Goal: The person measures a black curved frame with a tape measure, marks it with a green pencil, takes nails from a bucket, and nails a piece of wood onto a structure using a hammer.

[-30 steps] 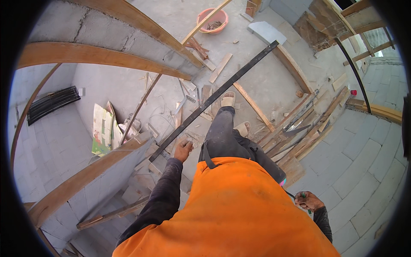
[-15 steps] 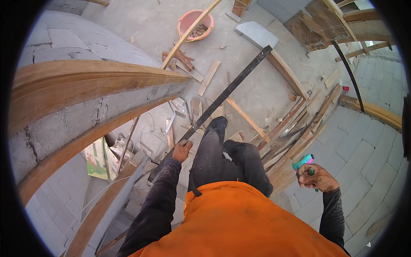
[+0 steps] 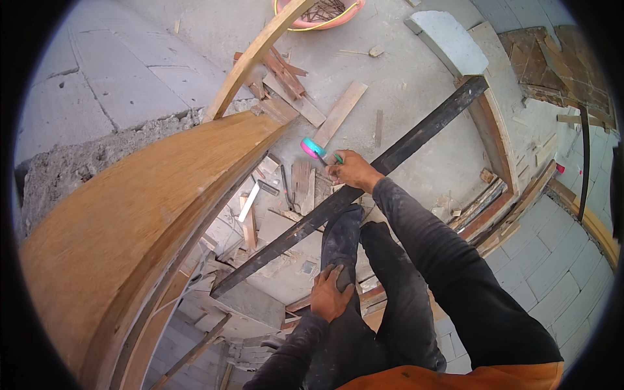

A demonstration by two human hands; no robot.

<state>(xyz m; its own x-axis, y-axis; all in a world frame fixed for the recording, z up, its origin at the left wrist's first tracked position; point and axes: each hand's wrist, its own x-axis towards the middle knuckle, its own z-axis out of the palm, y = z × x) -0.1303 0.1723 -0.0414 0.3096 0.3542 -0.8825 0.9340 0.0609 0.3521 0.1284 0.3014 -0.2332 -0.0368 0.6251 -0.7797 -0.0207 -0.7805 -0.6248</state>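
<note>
My right hand (image 3: pixel 351 171) reaches forward and grips a small tool with a pink and teal handle (image 3: pixel 315 149), held just above a long dark plank (image 3: pixel 364 188) that runs diagonally across the floor. My left hand (image 3: pixel 330 294) rests flat on my own dark-trousered knee, holding nothing. A wide curved wooden board (image 3: pixel 149 214) rises close on my left, beside a grey block wall (image 3: pixel 117 71).
Loose wood offcuts (image 3: pixel 338 114) and scraps litter the concrete floor ahead. A pink basin (image 3: pixel 318 12) with debris stands at the far top. A pale slab (image 3: pixel 448 40) and timber frames (image 3: pixel 494 136) lie to the right, with block paving (image 3: pixel 552 273) beyond.
My right hand swung from low at my right side forward over the dark plank with the tool. My left hand left the plank and came down on my knee. The view tilted left.
</note>
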